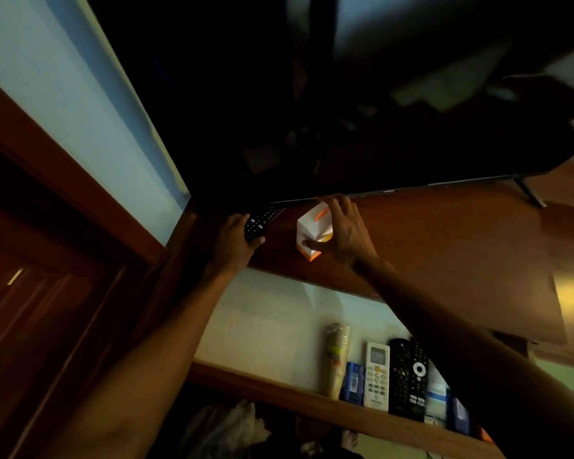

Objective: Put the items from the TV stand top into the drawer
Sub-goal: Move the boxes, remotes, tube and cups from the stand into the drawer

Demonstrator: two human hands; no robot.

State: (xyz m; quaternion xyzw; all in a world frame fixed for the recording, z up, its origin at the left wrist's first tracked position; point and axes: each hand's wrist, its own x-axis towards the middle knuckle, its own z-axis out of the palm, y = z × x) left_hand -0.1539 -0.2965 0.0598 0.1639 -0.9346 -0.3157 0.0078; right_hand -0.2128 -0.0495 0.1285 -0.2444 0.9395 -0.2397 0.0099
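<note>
On the wooden TV stand top (444, 246), under the dark TV (345, 111), my left hand (234, 241) is closed around a black remote (260, 221) at the stand's left end. My right hand (343, 230) grips a small white and orange box (309, 233), thumb on its front face and fingers over its top. Below the stand's edge the drawer (272, 329) stands pulled out, pale inside. At its right it holds a stack of cups (337, 356), a white remote (376, 376), two black remotes (408, 379) and small blue packets (353, 380).
A pale wall panel (80, 104) with a wooden frame (63, 180) runs along the left. The TV's thin leg (531, 193) rests on the stand at the right. Crumpled white bags (226, 429) lie below the drawer's wooden front rail (312, 402).
</note>
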